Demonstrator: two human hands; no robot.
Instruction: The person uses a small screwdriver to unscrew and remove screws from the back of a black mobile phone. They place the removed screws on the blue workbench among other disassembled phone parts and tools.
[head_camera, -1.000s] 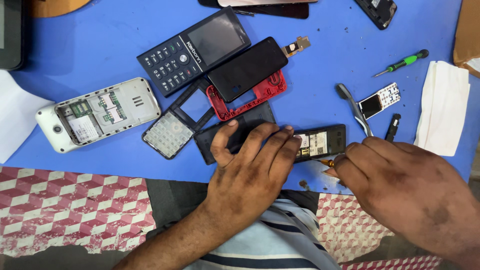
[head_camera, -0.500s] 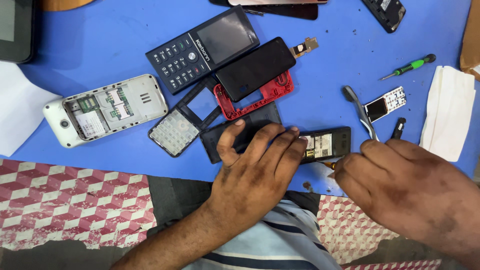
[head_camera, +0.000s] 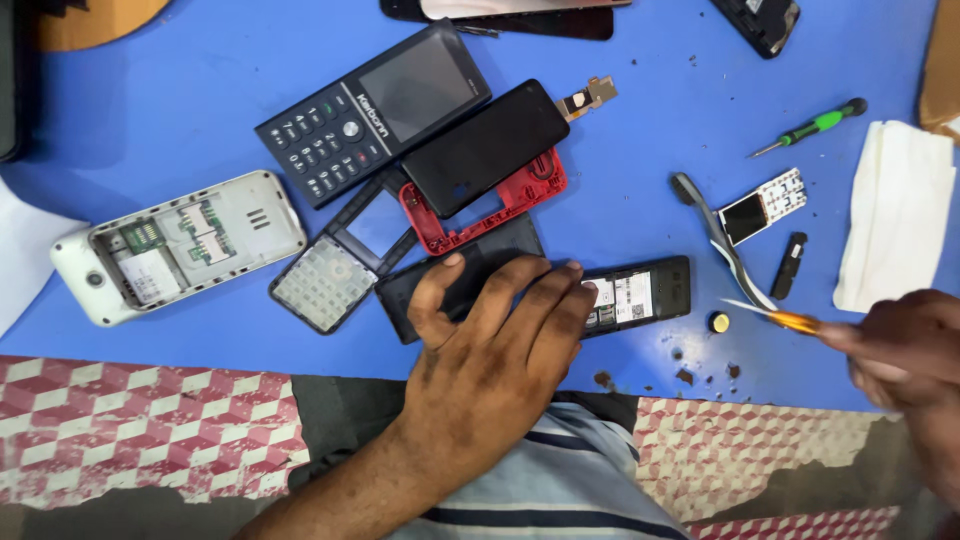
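Note:
My left hand (head_camera: 492, 345) lies flat with spread fingers on a black phone back shell (head_camera: 448, 278), its fingertips touching an opened black phone body (head_camera: 640, 296) beside it. My right hand (head_camera: 912, 355) is at the right edge, closed on a small orange-handled tool (head_camera: 775, 317) whose thin tip points left toward a small round button cell (head_camera: 718, 322). Above my left hand lie a red phone frame (head_camera: 478, 213), a black display panel (head_camera: 485, 147) and a dark keypad phone (head_camera: 372, 110).
A white phone with its back off (head_camera: 175, 243) lies at the left, a clear keypad frame (head_camera: 330, 275) next to it. A green screwdriver (head_camera: 812, 127), a small circuit board (head_camera: 763, 207), grey tweezers (head_camera: 717, 235) and white cloth (head_camera: 895, 212) sit at right on the blue table (head_camera: 150, 120).
My right hand has pulled away from the opened phone body to the right, now showing the orange tool. My left hand stays pressed on the black shell.

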